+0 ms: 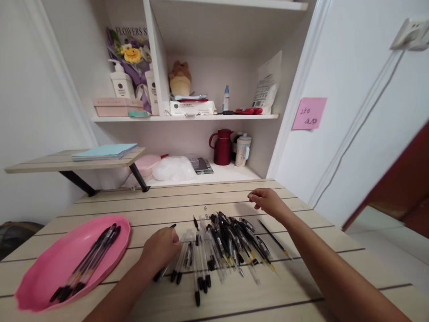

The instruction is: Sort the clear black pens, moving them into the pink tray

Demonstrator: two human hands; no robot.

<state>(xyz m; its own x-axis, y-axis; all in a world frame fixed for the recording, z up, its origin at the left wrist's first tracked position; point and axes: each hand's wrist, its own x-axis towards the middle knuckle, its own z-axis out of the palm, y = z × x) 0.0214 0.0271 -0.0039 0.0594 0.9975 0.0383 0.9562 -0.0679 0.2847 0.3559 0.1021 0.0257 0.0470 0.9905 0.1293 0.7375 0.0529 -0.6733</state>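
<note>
My left hand (161,247) is closed around a pen, with a black end poking out above the fist and a dark end showing below it. To its right, clear pen barrels (196,268) with black ends lie in a loose row. A heap of black pen parts (231,237), caps and refills among them, spreads across the middle of the table. My right hand (267,201) hovers beyond the heap's right side, thumb and fingers pinched together; anything between them is too small to make out. One thin refill (275,239) lies apart below it.
On the left, a pink tray (43,273) holds several assembled pens (90,259). Small silvery bits (206,209) lie behind the heap. A raised wooden shelf (43,161) bears blue paper (104,151). Behind the table stand a red jug (223,147) and a cup (243,150).
</note>
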